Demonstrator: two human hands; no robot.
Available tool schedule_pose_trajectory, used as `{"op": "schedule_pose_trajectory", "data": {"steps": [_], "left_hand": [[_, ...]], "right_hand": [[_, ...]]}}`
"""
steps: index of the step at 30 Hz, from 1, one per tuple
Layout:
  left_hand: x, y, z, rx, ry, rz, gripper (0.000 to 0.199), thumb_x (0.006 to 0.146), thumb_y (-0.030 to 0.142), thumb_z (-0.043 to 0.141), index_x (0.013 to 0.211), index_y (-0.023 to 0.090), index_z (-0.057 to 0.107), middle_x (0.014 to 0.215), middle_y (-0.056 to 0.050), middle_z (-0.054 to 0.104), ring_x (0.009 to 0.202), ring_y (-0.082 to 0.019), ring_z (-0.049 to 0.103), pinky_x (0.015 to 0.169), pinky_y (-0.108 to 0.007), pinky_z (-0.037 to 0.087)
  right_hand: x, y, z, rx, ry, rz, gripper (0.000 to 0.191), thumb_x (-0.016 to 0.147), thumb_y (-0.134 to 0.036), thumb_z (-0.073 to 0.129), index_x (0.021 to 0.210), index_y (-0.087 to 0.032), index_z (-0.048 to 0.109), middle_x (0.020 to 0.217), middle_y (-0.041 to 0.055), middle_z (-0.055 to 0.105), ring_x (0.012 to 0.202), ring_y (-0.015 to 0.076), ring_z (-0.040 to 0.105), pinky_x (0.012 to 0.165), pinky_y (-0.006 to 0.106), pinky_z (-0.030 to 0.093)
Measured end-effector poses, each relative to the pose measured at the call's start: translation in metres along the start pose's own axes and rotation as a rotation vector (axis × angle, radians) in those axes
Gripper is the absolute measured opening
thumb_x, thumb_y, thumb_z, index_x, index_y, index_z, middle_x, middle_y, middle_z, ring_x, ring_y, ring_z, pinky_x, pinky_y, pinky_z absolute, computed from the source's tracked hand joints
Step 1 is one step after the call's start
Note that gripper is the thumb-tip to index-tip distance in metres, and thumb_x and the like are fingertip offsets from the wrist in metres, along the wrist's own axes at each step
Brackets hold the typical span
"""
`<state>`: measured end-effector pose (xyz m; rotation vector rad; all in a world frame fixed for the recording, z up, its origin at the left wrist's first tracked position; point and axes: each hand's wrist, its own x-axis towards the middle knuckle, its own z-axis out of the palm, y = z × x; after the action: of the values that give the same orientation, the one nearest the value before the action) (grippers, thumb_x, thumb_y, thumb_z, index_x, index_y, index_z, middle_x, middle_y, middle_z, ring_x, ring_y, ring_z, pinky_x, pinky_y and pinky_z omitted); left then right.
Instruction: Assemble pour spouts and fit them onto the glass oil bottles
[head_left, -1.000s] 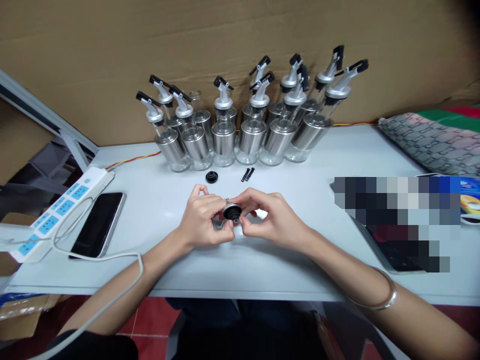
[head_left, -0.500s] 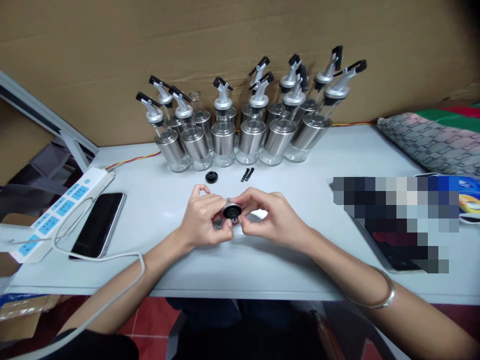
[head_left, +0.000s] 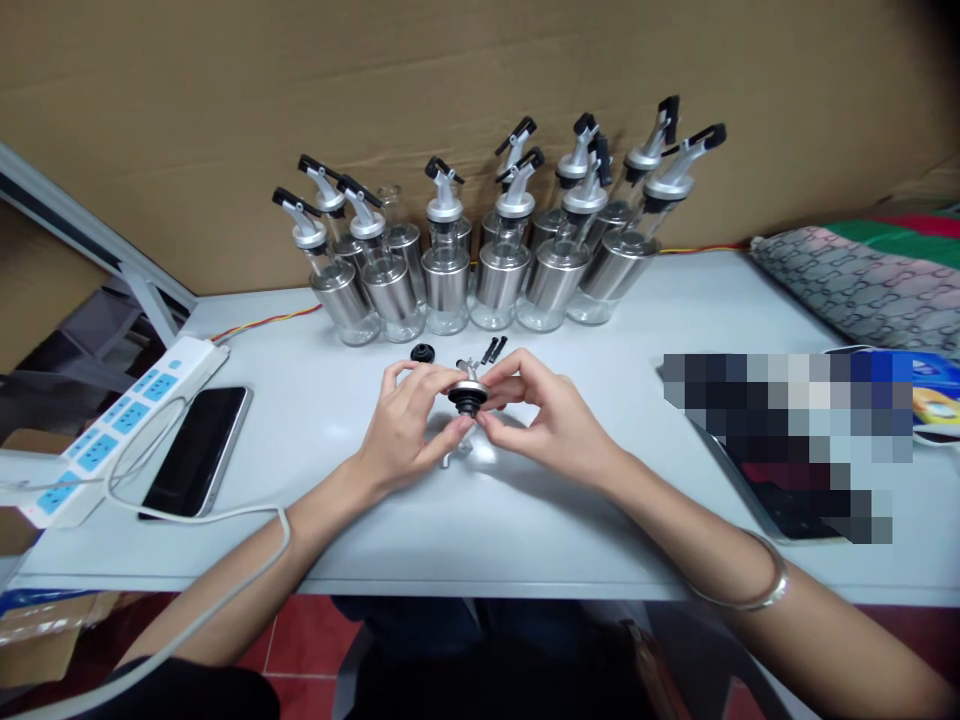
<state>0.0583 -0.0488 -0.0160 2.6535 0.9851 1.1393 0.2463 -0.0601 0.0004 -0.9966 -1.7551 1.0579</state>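
pinching from opposite sides, the left hand (head_left: 405, 425) and the right hand (head_left: 555, 425) share a grip on a silver pourer top with a black, stepped rubber stopper (head_left: 468, 394), stopper downward, over the pale grey surface (head_left: 465, 545); thumbs sit low by the stopper and fingers high at its collar, which probably steadies so small a piece. just beyond lie a loose, round black stopper (head_left: 422, 353) and two slim black plastic levers (head_left: 499, 349) (perhaps to be in easy reach). glass bottles with brushed-steel sleeves (head_left: 447, 285) stand in rows by the brown cardboard wall (head_left: 225, 150), presumably out of the way.
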Motion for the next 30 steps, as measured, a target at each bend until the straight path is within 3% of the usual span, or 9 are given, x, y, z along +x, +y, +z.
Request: {"op": "schedule_pose_trajectory", "data": {"steps": [4, 7, 11, 14, 17, 21, 24, 30], "left_hand": [[0.000, 0.000, 0.000, -0.004, 0.019, 0.033, 0.029, 0.088, 0.030, 0.048, 0.115, 0.022, 0.043, 0.101, -0.006, 0.066, 0.092, -0.020, 0.059, 0.089, -0.038, 0.038], [0.001, 0.000, 0.001, 0.007, 0.034, 0.057, 0.028, 0.084, 0.024, 0.048, 0.113, 0.022, 0.044, 0.095, -0.005, 0.066, 0.087, -0.020, 0.060, 0.088, -0.038, 0.040], [0.002, -0.001, 0.002, 0.034, 0.038, 0.038, 0.027, 0.081, 0.012, 0.044, 0.105, 0.022, 0.048, 0.090, -0.002, 0.065, 0.085, -0.017, 0.061, 0.088, -0.037, 0.040], [0.002, -0.001, 0.003, 0.077, 0.027, 0.017, 0.026, 0.080, 0.010, 0.046, 0.102, 0.022, 0.050, 0.090, -0.002, 0.064, 0.085, -0.017, 0.060, 0.087, -0.037, 0.041], [0.002, 0.000, 0.004, 0.103, 0.043, 0.022, 0.028, 0.077, 0.011, 0.050, 0.103, 0.021, 0.049, 0.092, -0.004, 0.060, 0.086, -0.018, 0.059, 0.084, -0.036, 0.042], [0.000, -0.001, 0.006, 0.047, 0.089, 0.017, 0.043, 0.073, 0.009, 0.052, 0.113, 0.021, 0.041, 0.091, -0.003, 0.057, 0.083, -0.018, 0.056, 0.079, -0.034, 0.044], [-0.002, -0.002, 0.007, -0.007, 0.096, -0.019, 0.051, 0.072, 0.009, 0.051, 0.119, 0.020, 0.037, 0.090, -0.003, 0.053, 0.079, -0.017, 0.053, 0.072, -0.030, 0.045], [-0.006, -0.002, 0.008, -0.052, 0.078, -0.063, 0.058, 0.071, 0.009, 0.048, 0.125, 0.020, 0.033, 0.096, -0.005, 0.054, 0.075, -0.015, 0.053, 0.068, -0.029, 0.046]], "right_hand": [[0.000, 0.001, -0.002, -0.086, -0.009, -0.069, 0.015, 0.077, -0.022, 0.064, 0.088, -0.020, 0.054, 0.086, 0.0024, 0.069, 0.076, 0.0150, 0.068, 0.054, 0.021, 0.047], [0.000, -0.002, -0.004, -0.140, -0.020, -0.149, 0.009, 0.078, -0.022, 0.064, 0.087, -0.019, 0.061, 0.083, 0.0023, 0.071, 0.075, 0.0145, 0.067, 0.065, 0.025, 0.050], [0.001, -0.005, -0.006, -0.243, -0.057, -0.177, 0.011, 0.082, -0.023, 0.060, 0.091, -0.020, 0.066, 0.093, 0.0046, 0.073, 0.087, 0.0184, 0.067, 0.081, 0.033, 0.048], [0.004, 0.001, -0.010, -0.465, 0.038, -0.130, 0.015, 0.086, -0.022, 0.054, 0.088, -0.018, 0.068, 0.091, 0.0066, 0.072, 0.090, 0.0224, 0.064, 0.084, 0.040, 0.045], [0.007, 0.010, -0.015, -0.667, 0.102, -0.050, 0.022, 0.088, -0.024, 0.050, 0.100, -0.014, 0.067, 0.102, 0.0108, 0.070, 0.100, 0.0276, 0.058, 0.087, 0.044, 0.043], [0.007, 0.017, -0.016, -0.772, -0.047, 0.058, 0.040, 0.090, -0.030, 0.048, 0.123, -0.009, 0.055, 0.127, 0.0152, 0.058, 0.122, 0.0323, 0.046, 0.095, 0.049, 0.040], [0.005, 0.017, -0.013, -0.784, -0.166, 0.097, 0.046, 0.092, -0.033, 0.046, 0.131, -0.010, 0.047, 0.133, 0.0149, 0.054, 0.129, 0.0313, 0.040, 0.100, 0.050, 0.037], [0.005, 0.020, -0.015, -0.790, -0.139, 0.091, 0.037, 0.089, -0.022, 0.044, 0.124, -0.011, 0.051, 0.124, 0.0152, 0.060, 0.120, 0.0303, 0.050, 0.097, 0.048, 0.041]]}}
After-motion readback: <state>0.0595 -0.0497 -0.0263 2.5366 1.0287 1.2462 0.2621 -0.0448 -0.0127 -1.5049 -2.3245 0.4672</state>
